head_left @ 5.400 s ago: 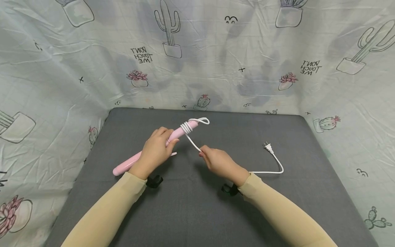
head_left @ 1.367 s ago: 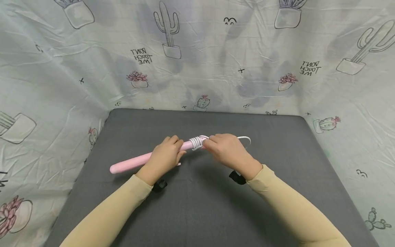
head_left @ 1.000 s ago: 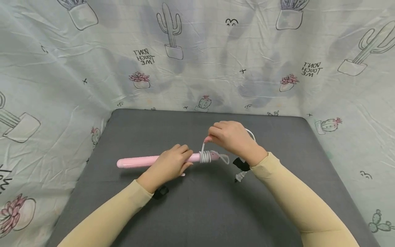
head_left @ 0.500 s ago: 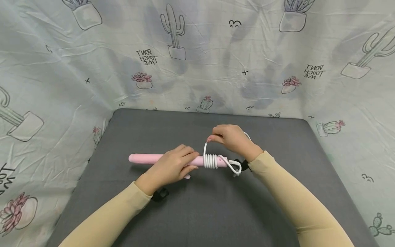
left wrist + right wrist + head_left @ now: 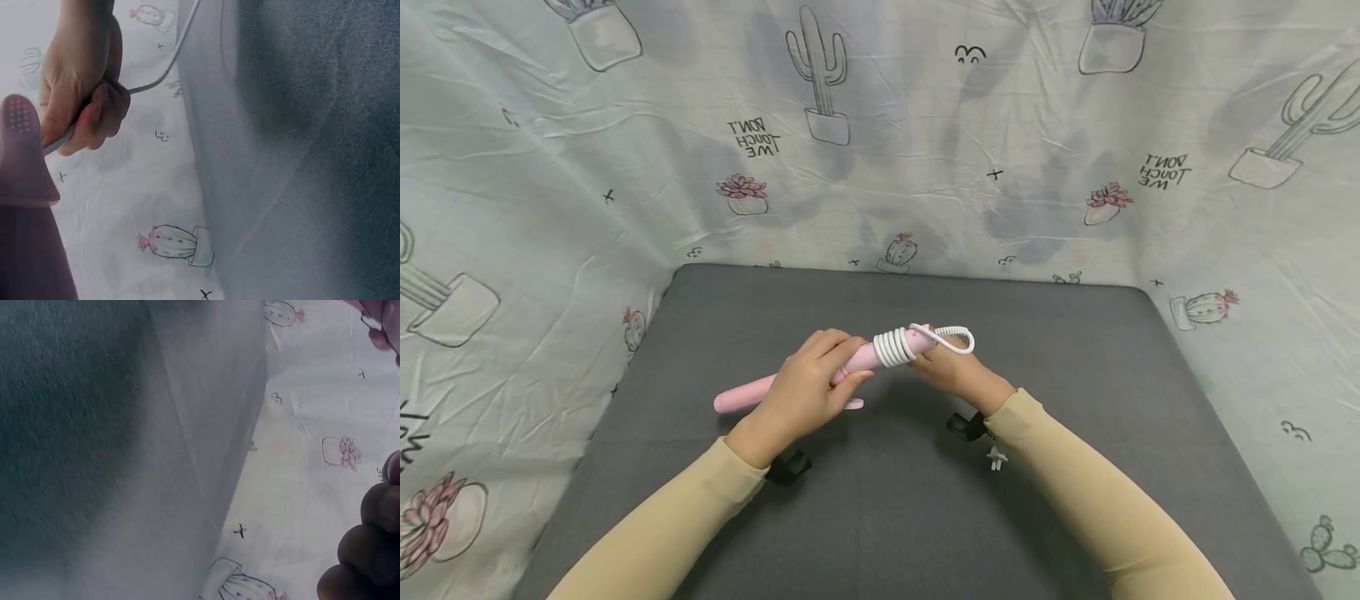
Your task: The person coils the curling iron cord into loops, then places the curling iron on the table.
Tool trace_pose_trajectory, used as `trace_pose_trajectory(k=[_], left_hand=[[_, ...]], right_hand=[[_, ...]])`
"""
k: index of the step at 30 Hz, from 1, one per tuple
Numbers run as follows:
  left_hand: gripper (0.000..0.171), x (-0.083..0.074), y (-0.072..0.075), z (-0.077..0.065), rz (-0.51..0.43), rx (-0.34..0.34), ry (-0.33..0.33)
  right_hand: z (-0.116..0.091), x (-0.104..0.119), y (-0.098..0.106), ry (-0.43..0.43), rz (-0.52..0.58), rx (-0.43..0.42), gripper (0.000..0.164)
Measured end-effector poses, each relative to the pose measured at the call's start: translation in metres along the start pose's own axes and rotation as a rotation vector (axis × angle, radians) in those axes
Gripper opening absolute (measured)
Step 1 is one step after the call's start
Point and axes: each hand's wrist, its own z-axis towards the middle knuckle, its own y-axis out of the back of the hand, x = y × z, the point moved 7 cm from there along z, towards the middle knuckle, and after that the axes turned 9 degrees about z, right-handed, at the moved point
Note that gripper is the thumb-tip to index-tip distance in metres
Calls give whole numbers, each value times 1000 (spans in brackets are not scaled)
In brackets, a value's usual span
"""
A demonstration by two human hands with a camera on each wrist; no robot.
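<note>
A pink curling iron (image 5: 748, 394) is held at a slant above the table, its handle end raised to the right. My left hand (image 5: 805, 379) grips it around the middle, thumb along the near side. Its clamp lever (image 5: 25, 150) shows large in the left wrist view. Several turns of white cord (image 5: 892, 347) wrap the handle, and a loop stands out past its end. My right hand (image 5: 958, 372) is partly hidden behind the handle; the left wrist view shows its fingers (image 5: 103, 115) curled around the cord. The white plug (image 5: 996, 458) hangs below the right wrist.
A dark grey table (image 5: 880, 517) lies under both hands. Behind and beside it hangs a pale cactus-print cloth (image 5: 1037, 125). Black wrist straps (image 5: 790, 467) show on both wrists.
The right hand has carried the cord from above the handle down behind and under it. The iron has tilted, handle end up. More turns wrap the handle than earlier, and the plug has come closer.
</note>
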Motion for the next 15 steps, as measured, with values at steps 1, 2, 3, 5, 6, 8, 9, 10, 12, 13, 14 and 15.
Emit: trace_pose_trajectory(k=[1, 2, 3, 5, 6, 8, 9, 10, 12, 13, 14, 15], left_hand=[[34, 2, 0, 0, -2, -8, 13], [33, 3, 0, 1, -6, -15, 26], [33, 5, 0, 1, -5, -22, 41], [33, 10, 0, 1, 3, -36, 72], [33, 12, 0, 2, 4, -45, 85], [33, 16, 1, 2, 14, -58, 113], [34, 17, 1, 2, 20, -64, 125], [34, 19, 1, 2, 24, -69, 133], [35, 21, 1, 3, 35, -73, 148], [35, 21, 0, 3, 43, -71, 157], [35, 22, 0, 3, 49, -71, 165], [35, 23, 0, 3, 55, -71, 174]], right_hand=[[0, -2, -2, -32, 0, 0, 22], [0, -3, -3, -63, 56, -13, 24], [0, -3, -5, -79, 75, -13, 24], [-1, -1, -9, -84, 68, -15, 26], [-2, 0, -11, -81, 49, -15, 24], [-4, 5, -14, -57, 9, -15, 19], [-5, 7, -17, -43, -12, -14, 19], [-6, 9, -19, -31, -27, -12, 18], [-8, 13, -22, -13, -42, -12, 17], [-9, 14, -23, -5, -44, -13, 16], [-10, 16, -24, -1, -43, -15, 14], [-11, 19, -23, 1, -36, -19, 13]])
